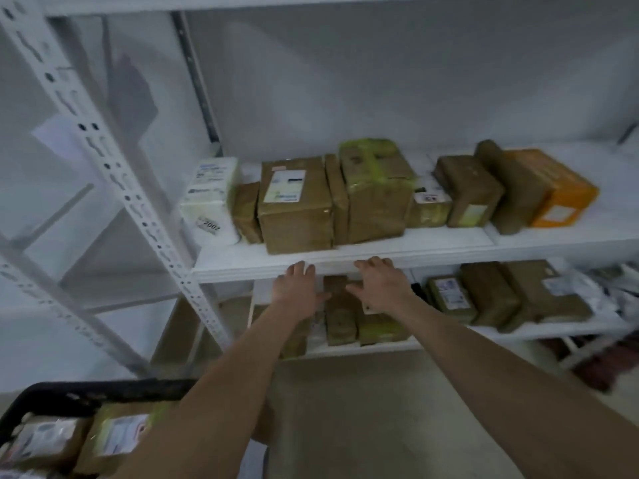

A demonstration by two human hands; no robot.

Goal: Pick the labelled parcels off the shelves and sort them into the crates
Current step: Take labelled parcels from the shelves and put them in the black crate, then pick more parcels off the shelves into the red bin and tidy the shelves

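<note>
Brown paper covers most of the parcels, and they stand packed side by side along the upper shelf [449, 248], labels facing up or out so you can read them without lifting anything. The large labelled parcel [294, 205] sits closest to the front lip, directly above your hands, with a green-taped parcel [375, 188] touching its right neighbour and a white parcel [211, 195] at the left end. An orange parcel [560, 195] lies tilted at the far right.

Your left hand [297, 288] and right hand [380, 285] are both stretched forward, fingers loose and spread, holding nothing. Their tips overlap the shelf's front lip; whether they touch it cannot be told. The gap between your palms looks set to take a parcel from both sides. More wrapped parcels [340, 316] lie on the lower shelf [518, 330] behind your wrists.

Mind the lip itself: it likely blocks a straight lift from below, so you would probably come over it. The slotted post [114, 174] stands well to your left, leaving open room there. The black crate [52, 395], already holding a labelled parcel [117, 433], waits low by your left arm, with bare floor [380, 426] between it and the shelving for the swing back.
</note>
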